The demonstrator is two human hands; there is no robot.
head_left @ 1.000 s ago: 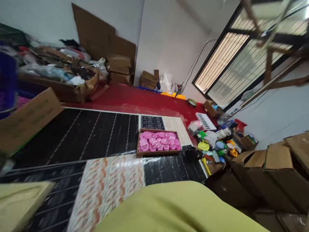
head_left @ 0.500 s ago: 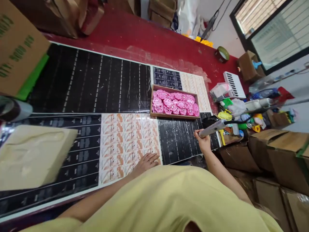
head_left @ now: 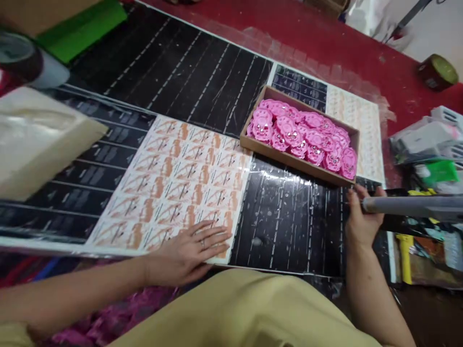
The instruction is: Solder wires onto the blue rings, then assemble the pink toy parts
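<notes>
My left hand lies flat with fingers spread on a sheet of orange and white printed labels near the front edge of the floor mat. My right hand is closed around the handle of a long grey tool that points to the right. Just beyond the right hand stands a shallow cardboard tray filled with several pink flower-shaped pieces.
Black lined sheets cover the mat on a red floor. A pale foam block and a tape roll sit at the left. Another tape roll and a pile of bags and small items are at the right.
The view has tilted down and closer to the mat. My left hand stays on the label sheet; my right hand with the grey tool has shifted right, toward the tray's near corner.
</notes>
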